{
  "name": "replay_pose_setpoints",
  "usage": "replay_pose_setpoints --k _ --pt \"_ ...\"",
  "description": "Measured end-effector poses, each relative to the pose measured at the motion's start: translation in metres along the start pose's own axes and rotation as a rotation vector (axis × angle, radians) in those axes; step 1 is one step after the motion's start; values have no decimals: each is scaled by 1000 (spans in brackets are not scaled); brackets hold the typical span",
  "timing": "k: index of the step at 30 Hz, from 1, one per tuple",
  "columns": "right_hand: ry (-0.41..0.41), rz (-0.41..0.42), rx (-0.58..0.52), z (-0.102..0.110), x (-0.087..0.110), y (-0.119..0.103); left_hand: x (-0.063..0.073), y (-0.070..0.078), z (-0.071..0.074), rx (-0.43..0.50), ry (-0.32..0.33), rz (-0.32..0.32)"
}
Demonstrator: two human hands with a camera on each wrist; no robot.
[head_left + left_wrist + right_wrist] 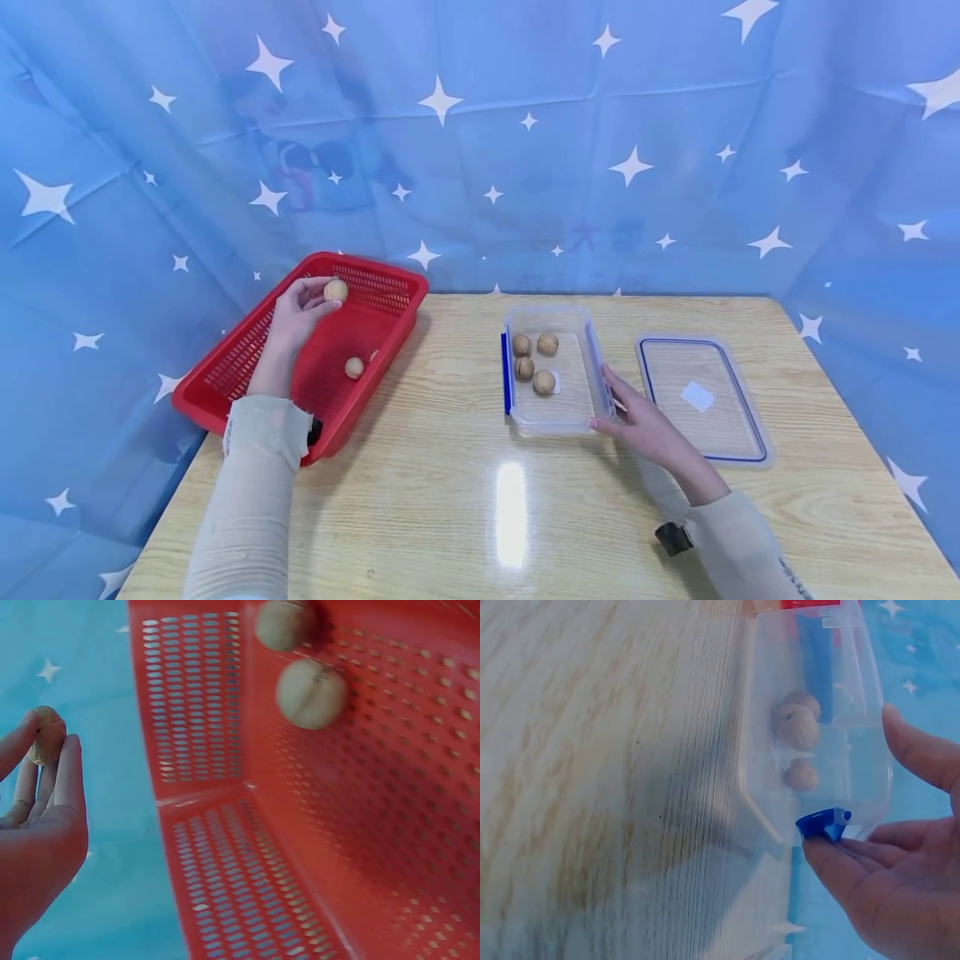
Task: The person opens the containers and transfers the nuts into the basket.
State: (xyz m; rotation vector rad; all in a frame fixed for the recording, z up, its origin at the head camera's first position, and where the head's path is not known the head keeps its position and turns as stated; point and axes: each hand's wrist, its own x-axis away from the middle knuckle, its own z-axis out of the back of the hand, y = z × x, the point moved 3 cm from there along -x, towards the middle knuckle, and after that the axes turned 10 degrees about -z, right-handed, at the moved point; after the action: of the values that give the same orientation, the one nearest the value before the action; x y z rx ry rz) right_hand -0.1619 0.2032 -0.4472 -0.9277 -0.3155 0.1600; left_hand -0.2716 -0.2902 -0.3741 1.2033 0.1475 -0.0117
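Observation:
My left hand [297, 312] pinches a walnut [335, 290] between thumb and fingertips, above the far part of the red basket [352, 312]. In the left wrist view this walnut [49, 736] is outside the basket's wall. Two walnuts lie in the basket, one walnut [354, 367] in plain sight and one partly hidden by the rim. On the right, my right hand [643, 425] holds a clear plastic box [573, 412] by its near right corner, its fingers at a blue side clip [825, 823]. Several walnuts [543, 382] lie in the box, mostly towards its left side.
A clear lid with a blue seal [705, 400] lies flat on the wooden table [420, 500], right of the box. Behind the table hangs a blue curtain with white stars [480, 150]. The basket stands at the table's left edge.

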Motion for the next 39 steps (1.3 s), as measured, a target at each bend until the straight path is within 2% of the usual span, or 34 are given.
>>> replay_pose_setpoints --k 8,13,22,28,33,39 --pt "-7 5 -5 0 1 0 4 -25 -1 -58 -45 57" --pt "-3 1 -10 1 2 -1 0 -32 -5 -155 -89 75" --pt "-4 -15 1 1 1 0 -1 -44 -13 -265 -190 146" --pt "-7 -15 2 0 0 0 -1 -54 -19 -291 -208 218" --pt "-4 -15 4 1 0 -1 -1 -58 -20 -328 -207 233" --pt "-15 -6 -10 0 -2 0 -3 -65 -21 -306 -233 257"
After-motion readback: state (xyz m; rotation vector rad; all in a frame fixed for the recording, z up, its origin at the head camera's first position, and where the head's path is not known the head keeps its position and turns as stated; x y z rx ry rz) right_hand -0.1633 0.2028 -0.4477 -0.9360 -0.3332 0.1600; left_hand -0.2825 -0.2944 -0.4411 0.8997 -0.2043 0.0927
